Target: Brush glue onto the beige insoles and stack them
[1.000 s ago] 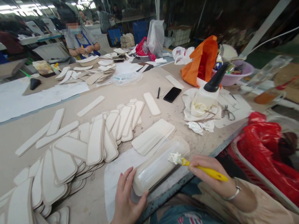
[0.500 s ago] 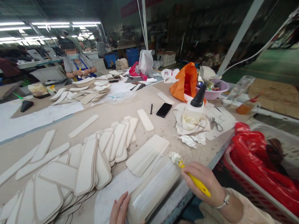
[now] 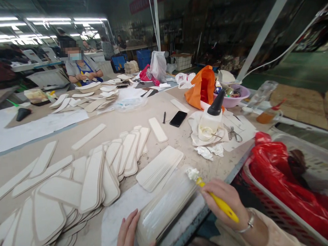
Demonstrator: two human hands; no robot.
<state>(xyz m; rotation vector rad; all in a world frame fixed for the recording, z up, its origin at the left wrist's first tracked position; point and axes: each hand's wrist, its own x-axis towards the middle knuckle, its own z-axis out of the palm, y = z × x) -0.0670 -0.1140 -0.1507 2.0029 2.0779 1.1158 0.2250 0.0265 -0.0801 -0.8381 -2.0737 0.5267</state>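
Observation:
My right hand [image 3: 224, 200] is closed around the yellow handle of a brush [image 3: 222, 205]. White paste covers the brush head, which rests on the far end of a stack of pale, round-cornered strips [image 3: 164, 207]. The top strip has a wet, glossy coating. At the stack's near end is my left hand [image 3: 128, 233], fingers along its left side and thumb at the near corner, gripping it. White paper [image 3: 116, 217] lies under the stack. Just behind, more pale strips [image 3: 159, 167] are fanned out.
Many pale pieces [image 3: 66, 194] spread over the left. Beyond are a phone [image 3: 178, 119], a white bottle with a black nozzle [image 3: 210, 120], scissors [image 3: 233, 134] and an orange bag [image 3: 202, 88]. A basket with red plastic [image 3: 279, 172] stands right. A co-worker [image 3: 84, 70] sits across the table.
The brush and my right hand have shifted only slightly, with the handle tilting a little lower. My left hand keeps its place at the stack. The whole view has shifted a little.

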